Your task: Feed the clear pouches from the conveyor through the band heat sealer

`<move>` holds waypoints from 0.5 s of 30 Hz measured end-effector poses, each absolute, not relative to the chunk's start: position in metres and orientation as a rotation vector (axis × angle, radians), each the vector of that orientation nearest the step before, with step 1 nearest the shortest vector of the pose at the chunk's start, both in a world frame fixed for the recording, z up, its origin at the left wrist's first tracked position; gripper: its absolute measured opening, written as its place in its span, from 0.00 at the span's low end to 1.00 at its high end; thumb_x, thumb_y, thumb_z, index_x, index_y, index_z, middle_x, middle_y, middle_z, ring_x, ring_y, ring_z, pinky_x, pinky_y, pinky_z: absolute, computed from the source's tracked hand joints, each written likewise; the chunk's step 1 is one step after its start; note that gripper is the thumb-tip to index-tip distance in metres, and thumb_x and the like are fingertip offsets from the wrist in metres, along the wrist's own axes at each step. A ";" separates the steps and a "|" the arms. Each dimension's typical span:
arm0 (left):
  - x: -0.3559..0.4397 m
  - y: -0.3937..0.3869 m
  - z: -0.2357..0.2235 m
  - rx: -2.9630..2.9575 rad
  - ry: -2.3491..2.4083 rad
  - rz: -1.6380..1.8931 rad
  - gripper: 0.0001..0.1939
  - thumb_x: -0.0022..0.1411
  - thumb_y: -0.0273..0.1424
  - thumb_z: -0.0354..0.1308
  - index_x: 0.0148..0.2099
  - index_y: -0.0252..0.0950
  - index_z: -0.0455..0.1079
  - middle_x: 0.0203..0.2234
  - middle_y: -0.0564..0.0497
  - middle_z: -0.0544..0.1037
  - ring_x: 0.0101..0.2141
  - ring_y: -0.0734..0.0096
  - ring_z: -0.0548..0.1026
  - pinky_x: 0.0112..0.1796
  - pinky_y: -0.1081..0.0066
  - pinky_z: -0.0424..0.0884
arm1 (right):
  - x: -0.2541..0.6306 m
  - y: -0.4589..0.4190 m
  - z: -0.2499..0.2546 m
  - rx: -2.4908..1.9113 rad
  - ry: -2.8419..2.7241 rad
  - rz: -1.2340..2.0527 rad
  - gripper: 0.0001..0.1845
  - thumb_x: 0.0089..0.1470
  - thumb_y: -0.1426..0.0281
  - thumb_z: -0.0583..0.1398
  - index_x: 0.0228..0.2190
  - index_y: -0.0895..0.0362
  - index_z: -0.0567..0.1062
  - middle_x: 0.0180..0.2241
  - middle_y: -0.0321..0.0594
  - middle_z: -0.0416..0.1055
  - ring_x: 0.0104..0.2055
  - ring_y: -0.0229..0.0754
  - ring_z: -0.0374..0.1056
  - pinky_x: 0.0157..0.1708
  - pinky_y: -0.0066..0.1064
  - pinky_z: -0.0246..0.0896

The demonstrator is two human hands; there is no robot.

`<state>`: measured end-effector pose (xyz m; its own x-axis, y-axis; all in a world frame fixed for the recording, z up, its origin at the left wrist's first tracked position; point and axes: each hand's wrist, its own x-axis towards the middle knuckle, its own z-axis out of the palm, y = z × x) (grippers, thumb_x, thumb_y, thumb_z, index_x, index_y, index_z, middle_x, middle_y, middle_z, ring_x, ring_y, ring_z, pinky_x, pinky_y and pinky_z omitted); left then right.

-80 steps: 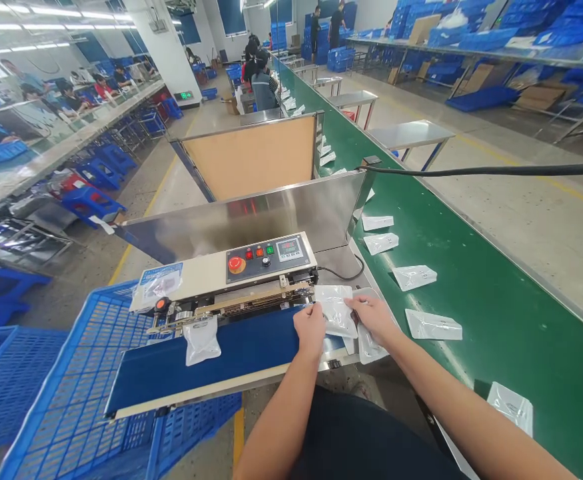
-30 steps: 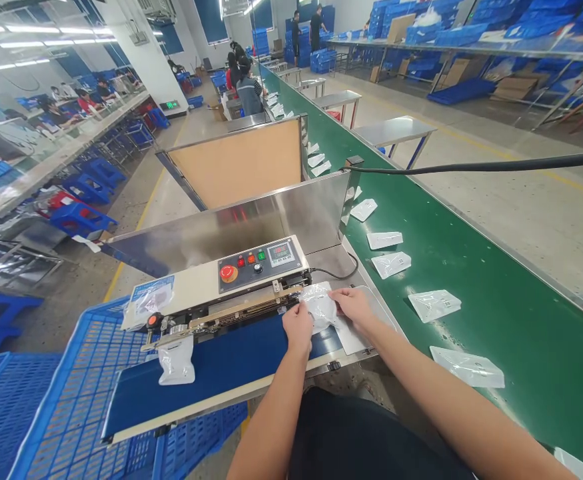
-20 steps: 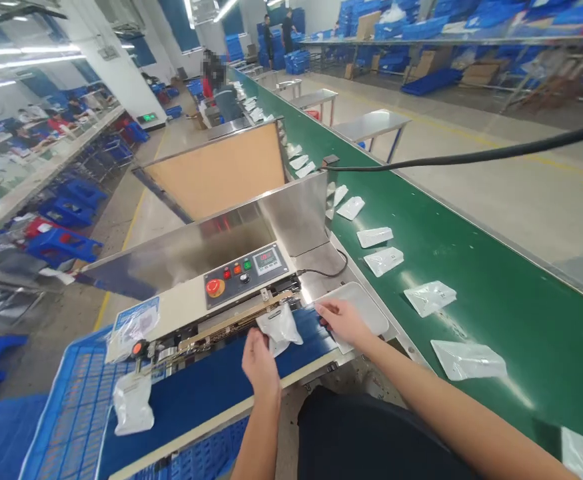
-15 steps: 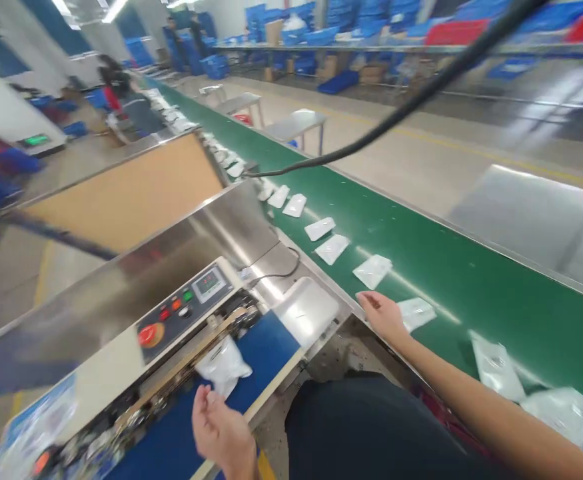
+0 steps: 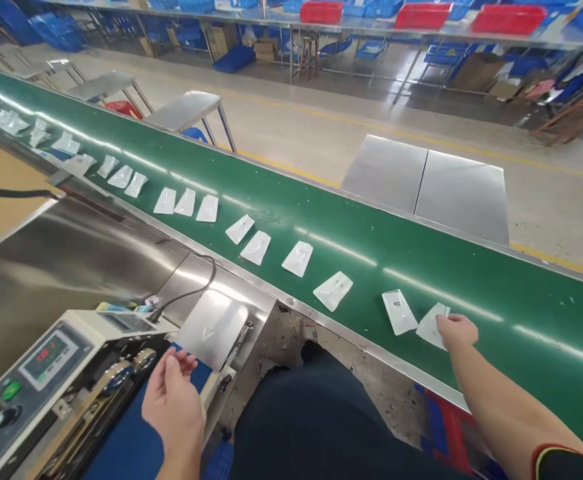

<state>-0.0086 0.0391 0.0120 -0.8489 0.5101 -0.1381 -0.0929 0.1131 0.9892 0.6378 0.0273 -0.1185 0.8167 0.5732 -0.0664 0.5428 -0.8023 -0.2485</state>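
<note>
On the green conveyor belt [image 5: 291, 200] lie several small white pouches with dark print. At the near right, my right hand [image 5: 460, 333] pinches the edge of one white pouch [image 5: 430, 325], which rests on the belt. Another pouch [image 5: 398, 312] lies just to its left, close against it. My left hand [image 5: 175, 407] is held over the blue belt [image 5: 134, 430] of a band sealing machine [image 5: 54, 360], its fingers loosely bent and apart with nothing seen in them. The machine's panel has a lit red display [image 5: 47, 358] and coloured buttons.
A metal end plate [image 5: 216, 327] joins the sealer's blue belt, with a black cord [image 5: 206, 280] behind it. Steel tables [image 5: 424, 180] stand beyond the conveyor. Further back are red bins [image 5: 421, 17] on a long bench and cardboard boxes [image 5: 478, 70] beneath it.
My view has turned right. My right hand has reached along the green belt and taken hold of a pouch. My left hand has moved away from the white pouch on the sealer's blue belt.
</note>
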 end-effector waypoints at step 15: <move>0.035 0.054 0.004 0.472 1.896 1.604 0.21 0.63 0.45 0.67 0.49 0.32 0.80 0.35 0.50 0.82 0.31 0.71 0.78 0.41 0.62 0.81 | 0.567 0.076 -0.137 -2.682 -1.342 0.555 0.09 0.55 0.67 0.57 0.35 0.55 0.78 0.38 0.47 0.78 0.40 0.49 0.71 0.43 0.35 0.63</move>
<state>0.0345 0.0536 0.0044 -0.7544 0.6197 -0.2165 -0.1108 0.2048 0.9725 0.5673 0.0760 -0.1373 0.5473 0.7890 -0.2792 0.7555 -0.6093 -0.2407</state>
